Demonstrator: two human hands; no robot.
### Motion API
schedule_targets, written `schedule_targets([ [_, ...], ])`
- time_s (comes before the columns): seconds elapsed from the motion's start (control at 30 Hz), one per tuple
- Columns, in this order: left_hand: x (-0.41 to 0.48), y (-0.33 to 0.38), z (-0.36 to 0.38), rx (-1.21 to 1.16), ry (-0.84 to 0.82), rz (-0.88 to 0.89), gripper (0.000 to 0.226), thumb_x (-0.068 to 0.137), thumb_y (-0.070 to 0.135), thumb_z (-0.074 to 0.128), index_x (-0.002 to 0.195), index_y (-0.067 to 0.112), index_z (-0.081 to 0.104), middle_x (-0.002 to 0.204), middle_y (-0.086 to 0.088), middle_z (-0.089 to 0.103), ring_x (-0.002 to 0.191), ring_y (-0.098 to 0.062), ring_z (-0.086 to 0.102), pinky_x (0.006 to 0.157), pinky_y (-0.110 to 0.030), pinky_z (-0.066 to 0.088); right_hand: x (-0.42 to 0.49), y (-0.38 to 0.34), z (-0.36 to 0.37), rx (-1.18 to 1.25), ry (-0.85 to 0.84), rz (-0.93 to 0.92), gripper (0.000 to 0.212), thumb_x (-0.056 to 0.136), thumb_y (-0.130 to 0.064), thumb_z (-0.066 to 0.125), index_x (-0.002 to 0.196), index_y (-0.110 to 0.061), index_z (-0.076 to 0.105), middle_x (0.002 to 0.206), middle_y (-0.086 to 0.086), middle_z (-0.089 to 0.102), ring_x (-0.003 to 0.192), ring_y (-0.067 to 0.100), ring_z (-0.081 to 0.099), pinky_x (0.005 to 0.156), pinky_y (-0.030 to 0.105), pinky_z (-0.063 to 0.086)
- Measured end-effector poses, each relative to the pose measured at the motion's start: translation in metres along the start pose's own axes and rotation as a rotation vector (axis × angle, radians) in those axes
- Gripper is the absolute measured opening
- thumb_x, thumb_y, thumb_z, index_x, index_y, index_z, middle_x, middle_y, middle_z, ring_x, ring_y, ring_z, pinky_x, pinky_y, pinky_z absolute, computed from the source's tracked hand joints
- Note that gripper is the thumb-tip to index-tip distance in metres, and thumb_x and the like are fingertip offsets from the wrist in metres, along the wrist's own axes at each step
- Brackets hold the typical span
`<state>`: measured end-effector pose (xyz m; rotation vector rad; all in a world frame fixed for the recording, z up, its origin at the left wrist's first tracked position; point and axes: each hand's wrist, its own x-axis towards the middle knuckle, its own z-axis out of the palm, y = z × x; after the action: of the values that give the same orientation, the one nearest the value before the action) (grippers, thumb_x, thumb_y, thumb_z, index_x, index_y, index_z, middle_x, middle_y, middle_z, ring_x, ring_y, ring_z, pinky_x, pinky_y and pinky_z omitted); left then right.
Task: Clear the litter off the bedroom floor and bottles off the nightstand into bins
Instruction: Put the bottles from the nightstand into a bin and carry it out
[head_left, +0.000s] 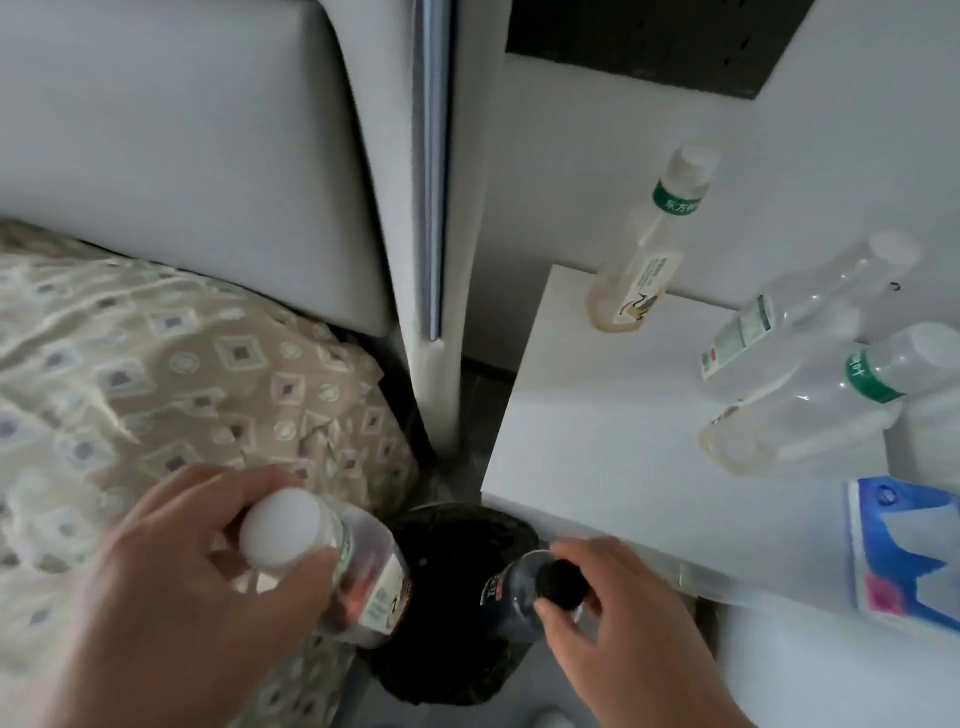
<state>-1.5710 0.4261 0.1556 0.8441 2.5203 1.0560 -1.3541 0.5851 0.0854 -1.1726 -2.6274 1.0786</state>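
fingers of the left hand (171, 582) clamp a white-capped bottle (332, 566) and the right hand (618, 629) pinches a black-capped bottle (524, 587), both over the black bin (457, 597) at 6 o'clock; advise centring each above the opening before release.

Clear glossy plastic bottles (795, 410) with matt white caps; smooth matt white surface (597, 415); satiny patterned cloth bedding (156, 364); matt padded headboard (182, 156); black crinkled bin liner (457, 561).
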Motion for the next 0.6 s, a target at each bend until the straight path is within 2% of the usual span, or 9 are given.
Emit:
schedule_targets([
  [0.07,-0.007,-0.018,0.014,0.051,-0.009,-0.002,0.044,0.044,0.053,0.063,0.088,0.051,0.060,0.096,0.017,0.059,0.077,0.000,0.060,0.058,-0.023,0.051,0.003,0.003,0.027,-0.035,-0.103,0.018,0.035,0.078,-0.042,0.065,0.112,-0.039,0.056,0.099,-0.026,0.047,0.085,-0.004,0.048,0.079,0.007,0.035],
  [0.17,-0.015,-0.046,0.043,0.083,-0.073,-0.022,0.041,0.047,0.048,0.070,0.085,0.057,0.056,0.096,0.020,0.056,0.078,0.008,0.056,0.056,-0.014,0.044,0.012,0.014,0.066,-0.072,-0.192,0.058,0.031,0.083,-0.046,0.057,0.112,-0.041,0.049,0.100,-0.026,0.041,0.090,-0.003,0.044,0.079,0.011,0.033],
  [0.23,-0.020,-0.066,0.069,0.063,-0.113,-0.054,0.037,0.050,0.034,0.079,0.075,0.052,0.059,0.087,0.017,0.057,0.081,0.012,0.054,0.061,-0.004,0.040,0.020,0.028,0.093,-0.073,-0.224,0.095,0.026,0.083,-0.046,0.056,0.108,-0.041,0.048,0.095,-0.026,0.040,0.091,-0.001,0.046,0.075,0.014,0.035],
  [0.3,-0.024,-0.089,0.097,0.066,-0.150,-0.091,0.032,0.055,0.029,0.080,0.074,0.044,0.059,0.081,0.016,0.054,0.085,0.011,0.051,0.067,0.001,0.035,0.025,0.045,0.120,-0.088,-0.245,0.115,0.021,0.082,-0.043,0.057,0.101,-0.040,0.048,0.091,-0.025,0.040,0.088,0.000,0.046,0.069,0.014,0.034],
  [0.37,-0.025,-0.108,0.122,0.075,-0.182,-0.115,0.026,0.060,0.030,0.076,0.078,0.037,0.059,0.082,0.017,0.051,0.086,0.009,0.049,0.067,-0.001,0.037,0.034,0.061,0.145,-0.110,-0.254,0.125,0.015,0.081,-0.040,0.057,0.093,-0.038,0.048,0.088,-0.021,0.041,0.084,0.005,0.046,0.068,0.018,0.033],
  [0.47,-0.023,-0.133,0.154,0.076,-0.218,-0.158,0.027,0.063,0.034,0.072,0.085,0.037,0.056,0.087,0.020,0.048,0.084,0.007,0.049,0.058,-0.008,0.037,0.048,0.081,0.182,-0.153,-0.259,0.144,0.013,0.079,-0.038,0.055,0.090,-0.032,0.049,0.087,-0.015,0.042,0.082,0.013,0.050,0.067,0.024,0.032],
  [0.53,-0.020,-0.150,0.173,0.095,-0.244,-0.184,0.027,0.063,0.035,0.071,0.086,0.036,0.056,0.088,0.020,0.046,0.078,0.003,0.049,0.058,-0.009,0.033,0.057,0.093,0.205,-0.166,-0.279,0.160,0.020,0.080,-0.037,0.055,0.098,-0.026,0.054,0.092,-0.009,0.045,0.090,0.019,0.055,0.069,0.025,0.034],
  [0.6,-0.016,-0.168,0.191,0.126,-0.278,-0.221,0.028,0.063,0.034,0.071,0.087,0.032,0.056,0.086,0.017,0.044,0.073,-0.005,0.048,0.058,-0.016,0.034,0.067,0.103,0.227,-0.169,-0.318,0.162,0.033,0.082,-0.035,0.059,0.112,-0.022,0.056,0.105,0.000,0.051,0.100,0.023,0.056,0.073,0.024,0.036],
])
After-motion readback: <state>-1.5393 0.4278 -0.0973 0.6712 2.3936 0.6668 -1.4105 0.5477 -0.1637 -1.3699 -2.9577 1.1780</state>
